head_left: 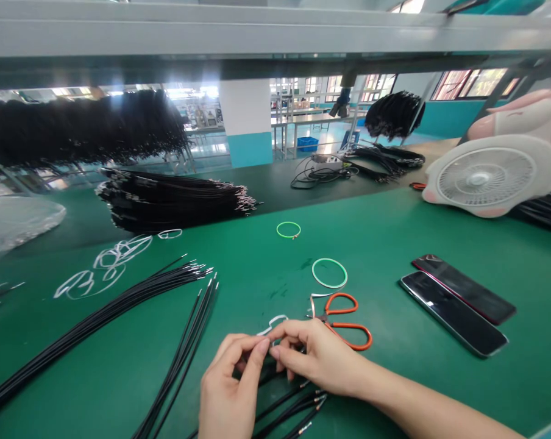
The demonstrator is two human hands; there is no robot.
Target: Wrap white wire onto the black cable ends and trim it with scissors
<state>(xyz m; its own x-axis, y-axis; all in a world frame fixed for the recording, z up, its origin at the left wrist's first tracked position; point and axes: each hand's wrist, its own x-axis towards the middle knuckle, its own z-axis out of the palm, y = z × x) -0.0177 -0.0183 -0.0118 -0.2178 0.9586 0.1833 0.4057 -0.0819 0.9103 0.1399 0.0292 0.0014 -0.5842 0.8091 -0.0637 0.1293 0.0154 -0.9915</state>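
White wire loop (272,324): pinched up between your hands, above the short black wires (289,408), seemingly lifted clear so you can see it.
Left hand (227,390): narrow, fingertips closed on the loop's lower end.
Right hand (314,356): narrow, pinching opposite your left; the exact grip is partly hidden.
Orange-handled scissors (344,325): just beside your right hand, apparently kept within easy reach.
Black wire bundles (97,329): fanned out on the green bench mat (257,274) to your left.

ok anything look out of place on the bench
The thin white wire loops look odd: they lie tangled and loose on the green mat, left of the neat black cables. The white fan also sits tilted at the right.
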